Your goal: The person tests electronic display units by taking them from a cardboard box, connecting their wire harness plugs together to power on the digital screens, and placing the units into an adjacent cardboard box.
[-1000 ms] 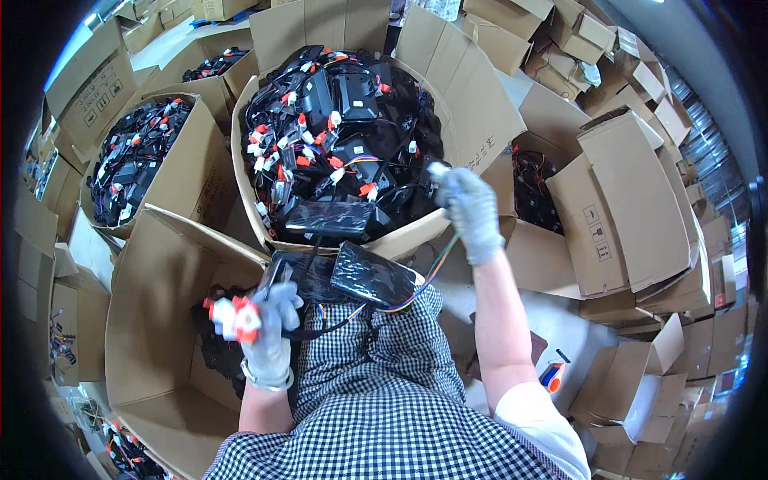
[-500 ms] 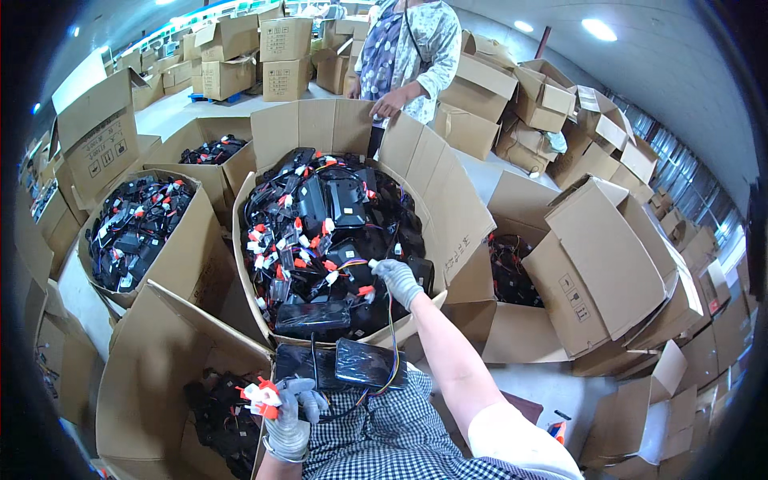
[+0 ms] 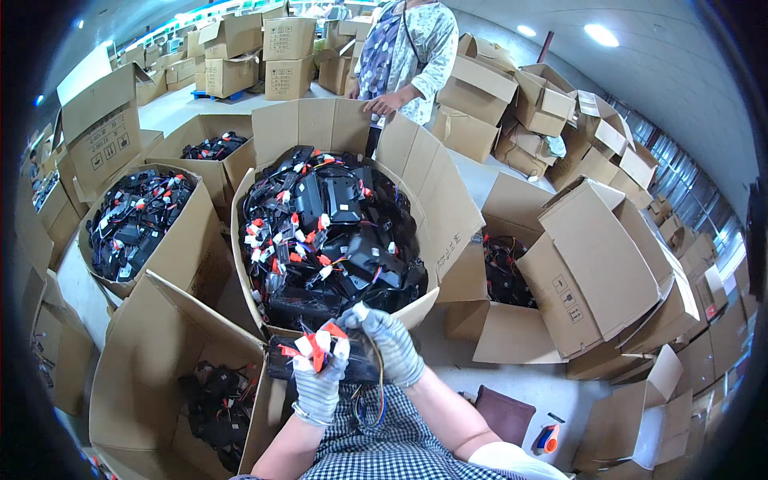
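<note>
1. The gloved left hand (image 3: 318,392) is closed around a bunch of red-and-white connectors (image 3: 322,346) above the lap.
2. Just beside it, the gloved right hand (image 3: 394,348) pinches a white plug (image 3: 362,311) between nearly closed fingertips; thin wires (image 3: 382,374) hang below.
3. Behind the hands lies a black box-shaped module (image 3: 282,366), partly hidden.
4. Beyond, a large carton (image 3: 454,226) holds heaped black devices (image 3: 342,200).
5. A person (image 3: 410,58) stands behind it.
</note>
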